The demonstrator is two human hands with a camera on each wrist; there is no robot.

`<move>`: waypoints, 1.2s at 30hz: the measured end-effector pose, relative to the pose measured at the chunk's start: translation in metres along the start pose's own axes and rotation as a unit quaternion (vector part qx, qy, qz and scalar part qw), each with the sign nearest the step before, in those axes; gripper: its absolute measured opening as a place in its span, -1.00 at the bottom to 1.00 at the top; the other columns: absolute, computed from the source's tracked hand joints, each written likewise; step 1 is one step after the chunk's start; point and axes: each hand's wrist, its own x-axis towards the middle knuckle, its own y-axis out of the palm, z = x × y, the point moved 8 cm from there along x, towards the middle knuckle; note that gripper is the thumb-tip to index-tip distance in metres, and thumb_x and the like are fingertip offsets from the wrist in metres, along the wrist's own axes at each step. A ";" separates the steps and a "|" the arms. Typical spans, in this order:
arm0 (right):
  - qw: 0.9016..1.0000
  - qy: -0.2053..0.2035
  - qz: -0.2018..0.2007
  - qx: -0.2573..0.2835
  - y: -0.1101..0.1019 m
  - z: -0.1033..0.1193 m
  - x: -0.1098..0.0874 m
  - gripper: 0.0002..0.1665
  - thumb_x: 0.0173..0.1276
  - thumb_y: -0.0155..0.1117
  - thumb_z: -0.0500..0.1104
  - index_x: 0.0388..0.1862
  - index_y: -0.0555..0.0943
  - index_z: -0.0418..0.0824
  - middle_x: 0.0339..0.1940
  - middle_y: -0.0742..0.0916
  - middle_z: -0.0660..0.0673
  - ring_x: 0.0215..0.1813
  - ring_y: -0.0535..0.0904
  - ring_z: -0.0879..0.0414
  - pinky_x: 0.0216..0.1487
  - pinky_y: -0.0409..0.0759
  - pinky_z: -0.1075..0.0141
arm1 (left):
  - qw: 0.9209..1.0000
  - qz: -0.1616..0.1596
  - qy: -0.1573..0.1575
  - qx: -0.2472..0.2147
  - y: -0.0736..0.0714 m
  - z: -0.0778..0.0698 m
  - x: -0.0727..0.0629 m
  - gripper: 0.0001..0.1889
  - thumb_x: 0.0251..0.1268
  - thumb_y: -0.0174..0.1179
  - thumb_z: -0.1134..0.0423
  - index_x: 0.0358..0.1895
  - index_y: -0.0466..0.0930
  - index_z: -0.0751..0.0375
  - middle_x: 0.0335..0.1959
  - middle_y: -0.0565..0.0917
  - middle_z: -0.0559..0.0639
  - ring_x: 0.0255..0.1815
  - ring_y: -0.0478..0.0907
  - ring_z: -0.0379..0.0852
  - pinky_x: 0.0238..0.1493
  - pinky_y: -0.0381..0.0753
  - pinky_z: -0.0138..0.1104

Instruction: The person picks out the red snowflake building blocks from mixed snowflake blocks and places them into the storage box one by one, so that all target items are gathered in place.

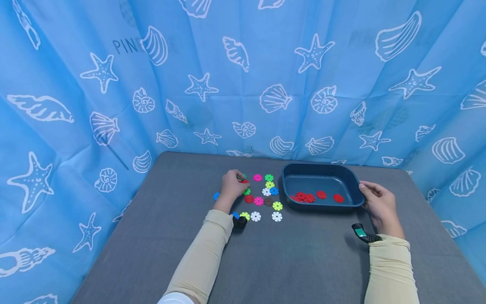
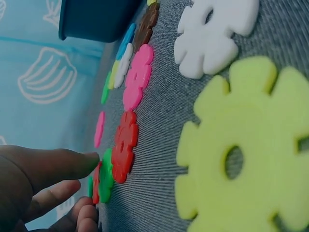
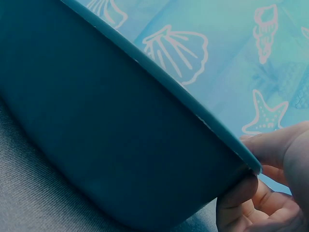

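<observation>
My left hand [image 1: 231, 185] is over the left side of a group of coloured flower-shaped plastic discs, pinching a red disc [image 2: 96, 182] between thumb and fingertips. A green disc [image 2: 105, 176] lies right beside it, and another red disc [image 2: 124, 147] lies close by on the cloth. At the right, my right hand [image 1: 381, 202] grips the rim of a dark blue rectangular tub [image 1: 322, 168], thumb on the rim and fingers curled below it in the right wrist view. Several red discs [image 1: 305, 197] lie inside the tub.
Pink [image 1: 257, 177], white [image 1: 256, 216], yellow [image 1: 277, 206], brown [image 1: 268, 201] and blue discs [image 1: 216, 196] lie scattered left of the tub. Grey cloth [image 1: 296, 261] covers the table. A blue curtain [image 1: 235, 114] with shell prints hangs behind it.
</observation>
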 end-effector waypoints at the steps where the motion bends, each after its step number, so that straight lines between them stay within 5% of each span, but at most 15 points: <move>1: 1.000 0.000 0.000 0.001 0.000 0.000 0.000 -0.47 0.59 0.31 0.04 0.40 0.58 -0.17 -0.11 0.66 0.17 -0.17 0.67 0.34 -0.29 0.70 0.49 | 1.000 0.001 0.000 0.001 0.001 0.000 0.000 -0.77 0.27 0.51 0.31 -0.09 0.72 0.28 -0.18 0.69 0.15 -0.16 0.63 0.04 -0.07 0.71 -0.08; 13: 1.000 -0.005 0.004 0.009 0.000 -0.001 0.000 -0.60 0.58 0.32 0.05 0.26 0.63 -0.09 -0.14 0.68 0.18 -0.20 0.67 0.33 -0.32 0.69 0.48 | 1.000 0.003 0.000 -0.006 0.005 -0.003 -0.001 -0.80 0.29 0.46 0.38 -0.06 0.74 0.24 -0.19 0.68 0.12 -0.16 0.62 0.02 -0.10 0.71 -0.10; 36: 1.000 -0.004 0.010 0.014 -0.001 -0.001 0.001 -0.51 0.57 0.32 0.07 0.34 0.60 -0.14 -0.12 0.67 0.18 -0.19 0.67 0.34 -0.31 0.69 0.47 | 0.999 0.009 0.019 -0.035 0.002 0.000 0.002 -0.78 0.30 0.46 0.39 -0.02 0.75 0.28 -0.23 0.67 0.11 -0.21 0.59 0.01 -0.15 0.69 -0.12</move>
